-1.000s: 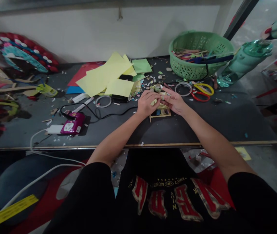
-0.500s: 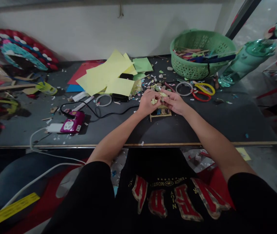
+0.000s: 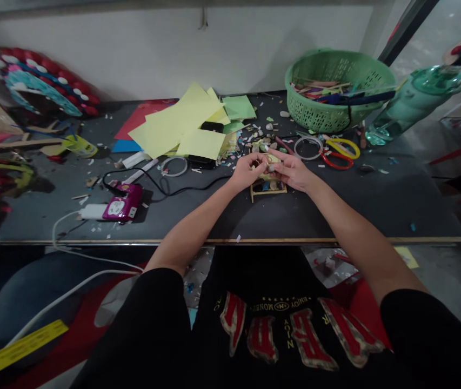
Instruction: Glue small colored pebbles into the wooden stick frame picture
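Observation:
My left hand (image 3: 247, 170) and my right hand (image 3: 292, 170) meet over the middle of a dark table (image 3: 335, 210). Between their pinched fingertips is a small yellowish craft piece (image 3: 269, 160), too small to name surely. Just below the fingers a little wooden stick frame (image 3: 268, 187) with coloured bits lies on the table. Both hands have their fingers curled in.
Yellow and green paper sheets (image 3: 181, 127) lie behind the hands. A green basket (image 3: 338, 89) of sticks stands at the back right beside a green bottle (image 3: 414, 100). Scissors (image 3: 339, 153), tape rings (image 3: 306, 147), a pink device (image 3: 122, 206) with cables and paper scraps litter the table.
Both hands have lifted slightly off the wooden frame and drawn their fingertips closer round the small piece. The view has shifted a little.

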### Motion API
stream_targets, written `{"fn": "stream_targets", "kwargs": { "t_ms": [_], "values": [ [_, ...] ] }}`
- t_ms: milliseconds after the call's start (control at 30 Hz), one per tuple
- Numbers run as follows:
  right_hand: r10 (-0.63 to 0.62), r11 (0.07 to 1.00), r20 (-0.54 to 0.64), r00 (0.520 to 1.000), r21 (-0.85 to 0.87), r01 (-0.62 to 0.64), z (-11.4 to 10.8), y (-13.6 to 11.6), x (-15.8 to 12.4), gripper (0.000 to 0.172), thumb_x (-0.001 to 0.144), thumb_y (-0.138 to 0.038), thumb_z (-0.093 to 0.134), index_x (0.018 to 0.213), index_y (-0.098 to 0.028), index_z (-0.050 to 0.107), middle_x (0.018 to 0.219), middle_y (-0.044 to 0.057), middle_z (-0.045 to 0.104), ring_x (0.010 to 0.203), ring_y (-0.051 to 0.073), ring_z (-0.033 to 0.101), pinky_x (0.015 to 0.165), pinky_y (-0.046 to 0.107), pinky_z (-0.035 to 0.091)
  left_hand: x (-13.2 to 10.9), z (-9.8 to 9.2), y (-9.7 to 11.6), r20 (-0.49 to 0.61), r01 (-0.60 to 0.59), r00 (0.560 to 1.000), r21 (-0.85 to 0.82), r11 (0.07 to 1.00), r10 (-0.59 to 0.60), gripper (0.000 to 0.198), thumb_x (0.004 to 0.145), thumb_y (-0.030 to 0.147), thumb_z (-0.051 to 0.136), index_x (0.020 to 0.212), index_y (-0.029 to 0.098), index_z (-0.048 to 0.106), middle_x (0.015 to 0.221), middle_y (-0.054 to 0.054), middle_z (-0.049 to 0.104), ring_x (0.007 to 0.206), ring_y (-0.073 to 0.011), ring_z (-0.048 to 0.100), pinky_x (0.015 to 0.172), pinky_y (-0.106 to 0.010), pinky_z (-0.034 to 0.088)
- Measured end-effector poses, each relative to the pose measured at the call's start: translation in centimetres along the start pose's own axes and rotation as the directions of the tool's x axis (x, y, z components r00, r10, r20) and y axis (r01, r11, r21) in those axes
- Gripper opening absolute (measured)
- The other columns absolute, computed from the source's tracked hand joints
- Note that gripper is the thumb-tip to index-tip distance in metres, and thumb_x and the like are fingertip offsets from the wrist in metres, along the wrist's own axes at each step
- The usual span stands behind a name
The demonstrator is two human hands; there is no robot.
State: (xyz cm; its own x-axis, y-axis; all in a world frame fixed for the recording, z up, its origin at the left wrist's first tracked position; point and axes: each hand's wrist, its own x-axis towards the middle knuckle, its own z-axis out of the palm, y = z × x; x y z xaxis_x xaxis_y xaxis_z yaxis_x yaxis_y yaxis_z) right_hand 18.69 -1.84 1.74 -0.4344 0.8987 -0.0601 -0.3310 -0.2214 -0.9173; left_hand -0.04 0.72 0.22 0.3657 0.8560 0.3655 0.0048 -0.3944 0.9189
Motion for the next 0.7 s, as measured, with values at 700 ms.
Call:
{"fn": "stream_targets", "kwargs": {
  "t_ms": [700],
  "values": [
    [-0.036, 0.998, 0.009, 0.999, -0.053, 0.036, 0.2, -0.9, -0.7, 0.075, 0.068, -0.033, 0.087, 0.137, -0.027, 0.058, 0.116, 0.003, 0.075, 0.098, 0.015, 0.071, 0.08, 0.025, 0.061, 0.2, -1.3, 0.8, 0.107, 0.192, 0.98, -0.259, 0.946, -0.17, 0.033, 0.084, 0.052, 0.058, 0.082, 0.021, 0.048, 0.1, -0.005, 0.068, 0.085, -0.0138, 0.067, 0.073, -0.03, 0.054]
  ]
}}
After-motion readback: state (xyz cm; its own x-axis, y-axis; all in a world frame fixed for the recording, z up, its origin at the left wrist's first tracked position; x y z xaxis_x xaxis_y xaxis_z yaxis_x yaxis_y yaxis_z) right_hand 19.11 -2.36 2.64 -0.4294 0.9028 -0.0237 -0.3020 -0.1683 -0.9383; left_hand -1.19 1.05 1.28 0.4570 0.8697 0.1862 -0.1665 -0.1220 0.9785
